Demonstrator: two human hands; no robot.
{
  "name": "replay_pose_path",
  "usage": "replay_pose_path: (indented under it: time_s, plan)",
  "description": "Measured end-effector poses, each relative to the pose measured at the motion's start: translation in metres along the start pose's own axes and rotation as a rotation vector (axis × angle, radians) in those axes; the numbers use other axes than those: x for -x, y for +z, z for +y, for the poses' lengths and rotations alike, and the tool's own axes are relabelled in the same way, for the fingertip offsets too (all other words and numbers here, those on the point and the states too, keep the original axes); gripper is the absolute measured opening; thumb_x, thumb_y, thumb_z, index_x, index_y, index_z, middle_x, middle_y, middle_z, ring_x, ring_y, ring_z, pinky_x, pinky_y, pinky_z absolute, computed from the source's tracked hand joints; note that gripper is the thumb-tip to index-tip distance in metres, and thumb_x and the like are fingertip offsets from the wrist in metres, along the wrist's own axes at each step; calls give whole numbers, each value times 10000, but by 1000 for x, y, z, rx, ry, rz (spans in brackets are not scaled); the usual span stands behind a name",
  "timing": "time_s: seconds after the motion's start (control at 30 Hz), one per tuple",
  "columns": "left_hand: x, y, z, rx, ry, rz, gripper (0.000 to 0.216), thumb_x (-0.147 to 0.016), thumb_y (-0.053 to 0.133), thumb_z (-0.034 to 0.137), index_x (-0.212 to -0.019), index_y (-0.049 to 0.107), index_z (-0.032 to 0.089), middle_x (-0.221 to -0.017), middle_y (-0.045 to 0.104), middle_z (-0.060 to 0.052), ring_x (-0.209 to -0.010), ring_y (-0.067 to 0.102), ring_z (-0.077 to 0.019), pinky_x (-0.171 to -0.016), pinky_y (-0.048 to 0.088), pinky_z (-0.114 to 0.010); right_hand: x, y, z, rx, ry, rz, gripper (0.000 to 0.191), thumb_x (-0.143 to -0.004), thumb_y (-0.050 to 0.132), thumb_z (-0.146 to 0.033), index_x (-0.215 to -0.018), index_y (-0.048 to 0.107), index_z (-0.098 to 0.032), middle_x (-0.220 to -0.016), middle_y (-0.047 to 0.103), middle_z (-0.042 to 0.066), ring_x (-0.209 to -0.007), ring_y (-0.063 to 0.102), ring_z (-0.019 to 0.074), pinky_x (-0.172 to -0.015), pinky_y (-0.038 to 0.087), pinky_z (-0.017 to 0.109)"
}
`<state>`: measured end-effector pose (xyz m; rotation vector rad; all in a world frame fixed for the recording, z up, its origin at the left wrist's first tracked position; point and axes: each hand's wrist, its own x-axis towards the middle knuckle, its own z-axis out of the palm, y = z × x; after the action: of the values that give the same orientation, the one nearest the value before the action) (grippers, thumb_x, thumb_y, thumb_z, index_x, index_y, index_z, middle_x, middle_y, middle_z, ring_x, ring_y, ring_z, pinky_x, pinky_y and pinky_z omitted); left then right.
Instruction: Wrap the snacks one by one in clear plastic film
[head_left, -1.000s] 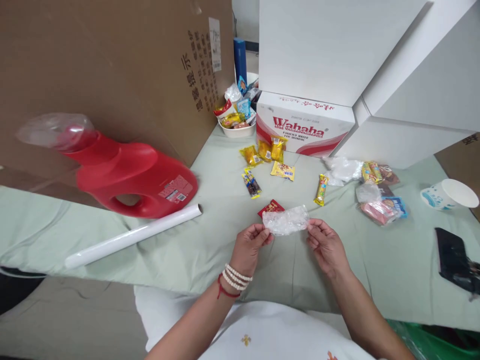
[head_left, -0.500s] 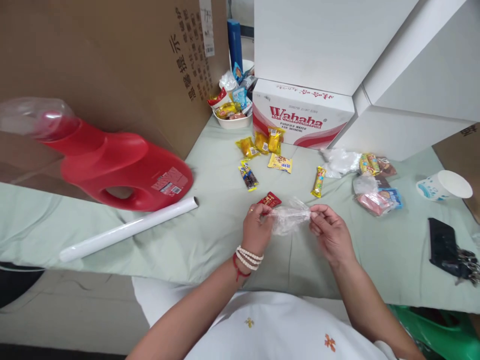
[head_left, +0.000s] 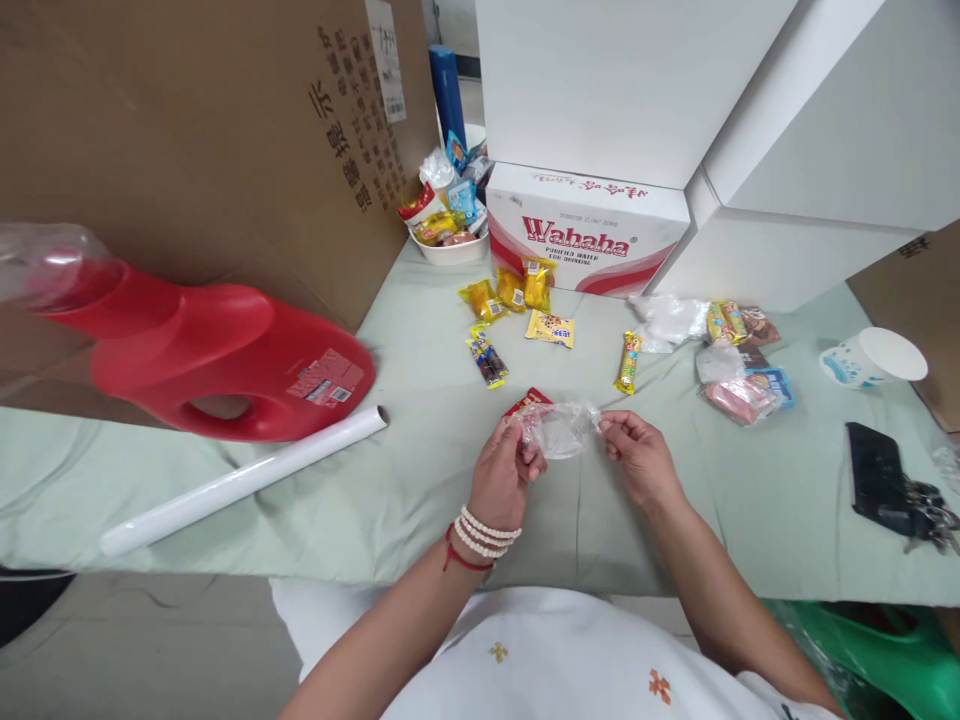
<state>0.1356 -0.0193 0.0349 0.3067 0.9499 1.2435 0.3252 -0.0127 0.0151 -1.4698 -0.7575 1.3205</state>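
Observation:
A clear plastic bag (head_left: 559,430) is stretched between my two hands above the table. My left hand (head_left: 504,465), wearing beaded bracelets, pinches its left end. At the right end, the fingers of my right hand (head_left: 637,450) are closed on the plastic. Just behind the bag lies a red snack packet (head_left: 529,401), partly hidden by the plastic and my left fingers. Farther back are two dark, yellow-ended sticks (head_left: 487,357), a pale yellow packet (head_left: 550,328), several yellow-wrapped snacks (head_left: 510,291) and a yellow snack bar (head_left: 628,362).
On the left are a red jug (head_left: 247,360) and a white roll (head_left: 247,482). A snack-filled bowl (head_left: 450,252) stands beside the Wahaha box (head_left: 589,230). Rightward lie bagged snacks (head_left: 742,385), a paper cup (head_left: 874,357), a black phone (head_left: 876,468) and keys (head_left: 930,515).
The bag looks more opened out between my hands, with a rounded outline. My left fingers have shifted on its end. The whole view has moved slightly, sliding the table things leftward.

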Motion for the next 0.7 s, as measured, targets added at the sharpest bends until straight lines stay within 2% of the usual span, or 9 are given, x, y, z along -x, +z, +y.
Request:
replay_pose_path:
  time_s: [0.07, 0.13, 0.23, 0.3, 0.4, 0.47, 0.57, 0.63, 0.7]
  plan:
    - [0, -2, 7, 65, -18, 72, 506, -648, 885, 528, -733, 512, 197, -584, 419, 92, -489, 366, -48, -448, 321, -180, -6, -12, 2, 9, -2, 82, 406, -644, 844, -470, -870, 682, -174, -658, 541, -49, -526, 390, 90, -502, 306, 245]
    - [-2, -3, 11, 80, -9, 126, 531, -623, 894, 556, -703, 519, 190, -571, 429, 90, -472, 356, -44, -431, 315, -182, -4, -22, 0, 80, -75, 225, 408, -691, 798, -492, -919, 667, -181, -686, 535, -46, -566, 424, 110, -532, 347, 255]
    - [-2, -2, 9, 73, 15, 147, 560, -628, 867, 627, -673, 530, 182, -551, 452, 82, -446, 358, -43, -418, 316, -192, 14, -23, -8, 343, -352, 460, 353, -852, 667, -503, -1022, 643, -195, -880, 612, 17, -750, 547, 168, -699, 456, 317]
    - [0, 2, 5, 69, 31, 131, 569, -650, 838, 661, -663, 531, 182, -541, 457, 80, -437, 367, -46, -431, 341, -203, 32, -10, -13, 511, -600, 395, 315, -934, 585, -486, -1071, 645, -209, -1031, 625, 65, -927, 588, 215, -842, 477, 379]
    - [5, 8, 0, 35, 29, 52, 533, -709, 790, 672, -742, 609, 172, -572, 492, 67, -480, 420, -62, -489, 390, -220, 49, 21, -16, 633, -802, 8, 352, -920, 628, -496, -1160, 655, -240, -1186, 611, 101, -1130, 564, 274, -988, 453, 462]
    - [9, 8, 0, -4, 14, -18, 462, -703, 830, 579, -814, 647, 170, -633, 533, 52, -542, 461, -75, -524, 393, -223, 48, 37, -14, 657, -785, -113, 298, -913, 657, -461, -1130, 682, -259, -1257, 598, 101, -1190, 539, 285, -1042, 423, 493]
    - [10, 3, 6, -126, -4, -85, 379, -606, 888, 358, -833, 649, 170, -654, 529, 57, -570, 433, -74, -544, 350, -228, 35, 43, -14, 543, -659, -74, 157, -933, 636, -390, -964, 722, -262, -1242, 598, 90, -1196, 542, 275, -1043, 427, 474]
    - [8, -4, 12, -240, -19, -130, 344, -589, 861, 299, -808, 631, 170, -630, 491, 69, -562, 387, -70, -550, 323, -234, 24, 37, -18, 359, -512, -96, 150, -902, 676, -401, -913, 717, -258, -1184, 625, 83, -1114, 590, 255, -944, 489, 411]
    - [5, -12, 21, -333, -44, -191, 312, -592, 827, 278, -731, 563, 185, -618, 448, 78, -563, 359, -70, -553, 306, -235, 16, 29, -27, 175, -323, -157, 187, -844, 738, -427, -866, 693, -247, -1019, 676, 60, -909, 639, 215, -779, 528, 339]
